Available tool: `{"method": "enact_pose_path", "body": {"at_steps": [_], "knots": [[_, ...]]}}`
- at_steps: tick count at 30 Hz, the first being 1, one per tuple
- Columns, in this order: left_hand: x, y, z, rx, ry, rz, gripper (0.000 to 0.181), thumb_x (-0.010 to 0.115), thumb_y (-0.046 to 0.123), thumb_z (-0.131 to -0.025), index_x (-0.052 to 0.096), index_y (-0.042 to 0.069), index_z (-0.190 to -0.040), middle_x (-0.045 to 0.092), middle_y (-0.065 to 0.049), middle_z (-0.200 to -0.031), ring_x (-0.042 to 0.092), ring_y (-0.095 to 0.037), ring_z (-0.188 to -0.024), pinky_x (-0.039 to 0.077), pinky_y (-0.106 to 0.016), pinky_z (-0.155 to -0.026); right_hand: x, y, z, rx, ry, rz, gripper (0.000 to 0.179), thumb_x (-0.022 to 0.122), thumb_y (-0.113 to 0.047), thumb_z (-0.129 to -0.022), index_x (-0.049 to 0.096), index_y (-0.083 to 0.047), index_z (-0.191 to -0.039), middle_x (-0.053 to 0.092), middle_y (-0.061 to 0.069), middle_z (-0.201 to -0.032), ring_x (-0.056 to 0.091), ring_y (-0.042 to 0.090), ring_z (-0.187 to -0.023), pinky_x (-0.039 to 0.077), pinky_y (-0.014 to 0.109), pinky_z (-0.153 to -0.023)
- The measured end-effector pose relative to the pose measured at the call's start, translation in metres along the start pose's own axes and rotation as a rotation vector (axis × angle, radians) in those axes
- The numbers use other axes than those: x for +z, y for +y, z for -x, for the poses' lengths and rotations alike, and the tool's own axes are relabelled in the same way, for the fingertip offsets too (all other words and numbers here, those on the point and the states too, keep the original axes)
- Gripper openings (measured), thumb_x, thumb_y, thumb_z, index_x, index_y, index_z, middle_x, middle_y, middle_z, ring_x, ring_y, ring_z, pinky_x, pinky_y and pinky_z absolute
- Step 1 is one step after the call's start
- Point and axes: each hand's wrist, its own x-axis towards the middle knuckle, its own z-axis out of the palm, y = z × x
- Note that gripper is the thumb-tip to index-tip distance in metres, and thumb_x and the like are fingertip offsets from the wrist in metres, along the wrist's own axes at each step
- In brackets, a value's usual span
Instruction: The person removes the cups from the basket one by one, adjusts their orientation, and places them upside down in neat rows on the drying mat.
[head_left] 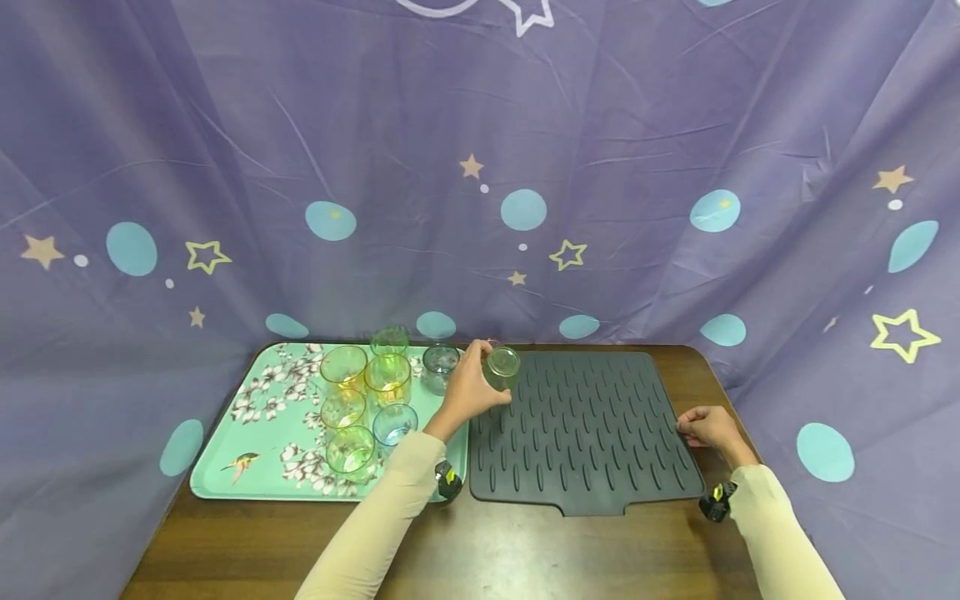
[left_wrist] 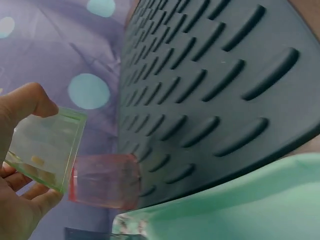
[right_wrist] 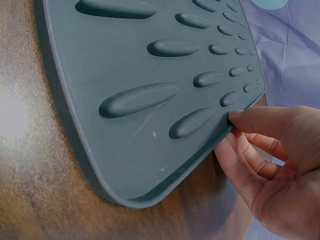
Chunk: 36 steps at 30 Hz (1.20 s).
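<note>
My left hand (head_left: 468, 387) holds a clear green glass (head_left: 503, 363) between thumb and fingers, its base turned up, above the back left part of a dark grey ridged drying mat (head_left: 585, 467). Close by the held glass in the left wrist view, a pink glass (left_wrist: 106, 181) stands at the mat's corner; my left hand mostly hides it in the head view. At the mat's right edge, my right hand (head_left: 708, 427) pinches the raised rim, thumb on top and fingers beneath, as the right wrist view shows.
Left of the mat lies a mint green tray (head_left: 258, 442) with a flower print. Several tinted glasses stand on it, among them a blue glass (head_left: 395, 425), a grey glass (head_left: 441, 367) and a green glass (head_left: 351, 452). A purple patterned curtain (head_left: 420, 167) hangs behind the wooden table (head_left: 525, 558).
</note>
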Motion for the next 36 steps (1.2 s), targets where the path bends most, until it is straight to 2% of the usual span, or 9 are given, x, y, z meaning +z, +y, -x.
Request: {"method": "enact_pose_path", "body": {"at_steps": [5, 10, 17, 22, 26, 30, 33, 36], "knots": [[0.01, -0.01, 0.006, -0.017, -0.028, -0.011, 0.069, 0.091, 0.015, -0.069, 0.046, 0.011, -0.121, 0.058, -0.011, -0.115, 0.057, -0.028, -0.1, 0.053, -0.046, -0.083, -0.001, 0.003, -0.002, -0.009, -0.008, 0.005, 0.011, 0.068, 0.003, -0.092, 0.066, 0.013, -0.091, 0.066, -0.003, -0.071, 0.065, 0.009, -0.064, 0.059, 0.024, -0.058], [0.017, -0.017, 0.01, -0.045, -0.029, -0.009, 0.067, 0.09, 0.015, -0.071, 0.044, 0.011, -0.119, 0.056, -0.012, -0.113, 0.054, -0.026, -0.09, 0.051, -0.043, -0.078, -0.001, 0.006, -0.005, -0.016, -0.014, 0.008, 0.011, 0.068, 0.002, -0.092, 0.067, 0.013, -0.092, 0.067, -0.004, -0.072, 0.066, 0.009, -0.064, 0.059, 0.024, -0.058], [0.023, -0.026, 0.013, -0.09, -0.013, 0.029, 0.068, 0.091, 0.012, -0.074, 0.046, 0.011, -0.125, 0.059, -0.015, -0.121, 0.059, -0.031, -0.106, 0.052, -0.05, -0.09, 0.001, 0.004, -0.004, -0.018, -0.004, 0.013, 0.012, 0.067, 0.001, -0.092, 0.067, 0.013, -0.092, 0.064, -0.003, -0.069, 0.064, 0.008, -0.064, 0.059, 0.024, -0.059], [0.028, -0.032, 0.015, -0.106, -0.008, 0.017, 0.071, 0.092, 0.015, -0.073, 0.048, 0.012, -0.129, 0.063, -0.014, -0.125, 0.06, -0.033, -0.117, 0.045, -0.057, -0.106, 0.001, 0.002, -0.002, -0.015, -0.002, 0.019, 0.012, 0.067, 0.002, -0.092, 0.067, 0.014, -0.092, 0.065, -0.003, -0.068, 0.064, 0.007, -0.063, 0.059, 0.024, -0.059], [0.03, -0.034, 0.017, -0.111, -0.008, 0.033, 0.072, 0.092, 0.016, -0.074, 0.049, 0.011, -0.132, 0.063, -0.014, -0.129, 0.06, -0.033, -0.122, 0.044, -0.056, -0.108, 0.001, 0.002, -0.002, -0.014, -0.001, 0.023, 0.014, 0.067, 0.001, -0.093, 0.066, 0.015, -0.094, 0.064, -0.002, -0.069, 0.063, 0.008, -0.064, 0.059, 0.023, -0.059], [0.031, -0.036, 0.019, -0.125, -0.018, 0.034, 0.073, 0.092, 0.015, -0.075, 0.05, 0.011, -0.135, 0.062, -0.014, -0.134, 0.059, -0.034, -0.127, 0.036, -0.059, -0.116, 0.001, 0.002, -0.003, -0.008, -0.006, 0.022, 0.015, 0.067, 0.0, -0.093, 0.066, 0.015, -0.095, 0.064, -0.001, -0.071, 0.063, 0.007, -0.065, 0.059, 0.023, -0.059], [0.031, -0.038, 0.019, -0.145, -0.041, 0.01, 0.073, 0.091, 0.016, -0.076, 0.049, 0.011, -0.136, 0.062, -0.015, -0.136, 0.058, -0.034, -0.129, 0.038, -0.058, -0.115, 0.001, 0.003, -0.004, 0.002, -0.007, 0.015, 0.013, 0.067, 0.0, -0.093, 0.067, 0.014, -0.094, 0.064, -0.002, -0.071, 0.063, 0.007, -0.065, 0.059, 0.022, -0.059], [0.031, -0.038, 0.018, -0.17, -0.066, -0.001, 0.074, 0.09, 0.017, -0.077, 0.048, 0.01, -0.137, 0.06, -0.016, -0.137, 0.057, -0.034, -0.129, 0.048, -0.054, -0.107, 0.0, 0.002, -0.004, 0.0, -0.009, 0.011, 0.013, 0.066, 0.001, -0.093, 0.067, 0.014, -0.093, 0.064, -0.002, -0.07, 0.063, 0.007, -0.065, 0.06, 0.023, -0.06]]}}
